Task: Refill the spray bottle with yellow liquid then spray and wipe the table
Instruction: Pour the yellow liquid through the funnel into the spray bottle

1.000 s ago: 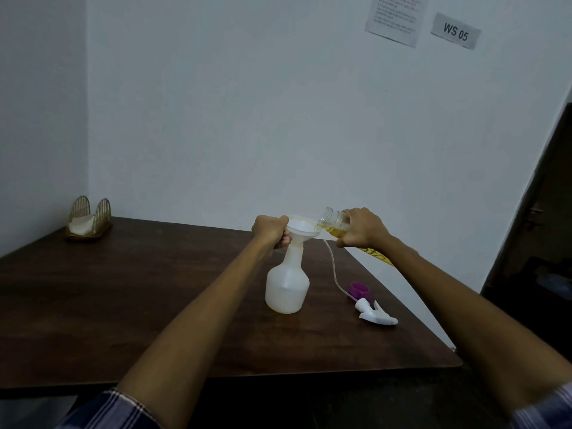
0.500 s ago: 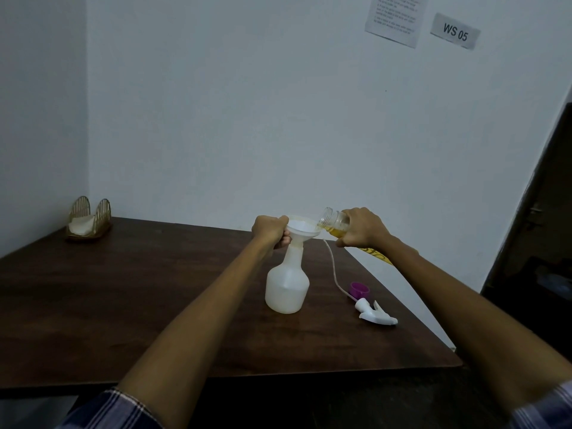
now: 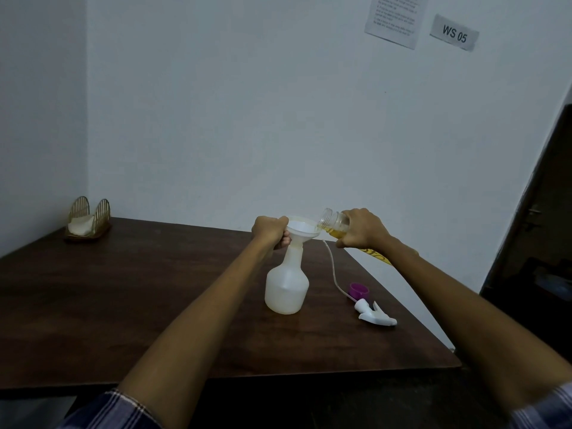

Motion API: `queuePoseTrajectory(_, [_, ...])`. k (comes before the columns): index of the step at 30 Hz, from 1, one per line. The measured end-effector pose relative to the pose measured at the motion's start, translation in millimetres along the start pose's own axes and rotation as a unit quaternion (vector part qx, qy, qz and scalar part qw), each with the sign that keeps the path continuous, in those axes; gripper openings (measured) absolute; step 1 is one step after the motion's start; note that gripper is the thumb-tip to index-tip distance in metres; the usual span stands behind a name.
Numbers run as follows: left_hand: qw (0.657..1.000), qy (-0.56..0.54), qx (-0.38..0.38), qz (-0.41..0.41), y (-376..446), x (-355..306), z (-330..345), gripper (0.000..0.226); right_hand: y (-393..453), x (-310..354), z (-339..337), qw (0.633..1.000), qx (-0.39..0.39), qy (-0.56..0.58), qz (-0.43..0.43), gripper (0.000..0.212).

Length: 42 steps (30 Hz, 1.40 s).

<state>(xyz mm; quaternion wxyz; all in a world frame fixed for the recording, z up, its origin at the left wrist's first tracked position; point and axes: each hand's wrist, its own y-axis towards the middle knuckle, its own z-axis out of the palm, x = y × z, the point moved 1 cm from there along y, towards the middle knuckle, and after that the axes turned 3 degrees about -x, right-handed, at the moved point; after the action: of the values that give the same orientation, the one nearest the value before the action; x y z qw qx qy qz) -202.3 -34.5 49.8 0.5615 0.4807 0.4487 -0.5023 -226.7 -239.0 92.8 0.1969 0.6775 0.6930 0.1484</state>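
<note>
Head view of a refill in progress. The left hand [image 3: 270,231] is curled round the rim of a white funnel [image 3: 301,231] seated in the neck of a translucent white spray bottle [image 3: 287,286], which stands upright on the dark wooden table [image 3: 123,289] directly below that hand. The right hand [image 3: 362,228] grips a clear plastic jar [image 3: 333,222] of yellow liquid [image 3: 338,233], tipped so that its open mouth lies over the funnel's right edge; the liquid pools along the jar's lower side. Whether any liquid is running from the mouth cannot be told. Below and nearer than the right hand, the detached white trigger sprayer head [image 3: 375,314] lies on its side on the table, its dip tube [image 3: 332,267] curving up toward the funnel. A purple cap [image 3: 358,289] sits just beside the sprayer head. Well to the left of the left hand, near the table's far corner, stands a gold wire napkin holder [image 3: 88,218] with white napkins. Plaid sleeves [image 3: 114,410] show at the lower edge.
</note>
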Motion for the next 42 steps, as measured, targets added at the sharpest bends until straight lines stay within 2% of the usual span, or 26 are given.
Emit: queuePoseTrajectory(42, [1.0, -0.001, 0.003, -0.005, -1.4, -1.7, 0.1, 0.022, 4.6, -2.5, 1.2, 1.0, -0.003, -0.012, -0.006, 0.044])
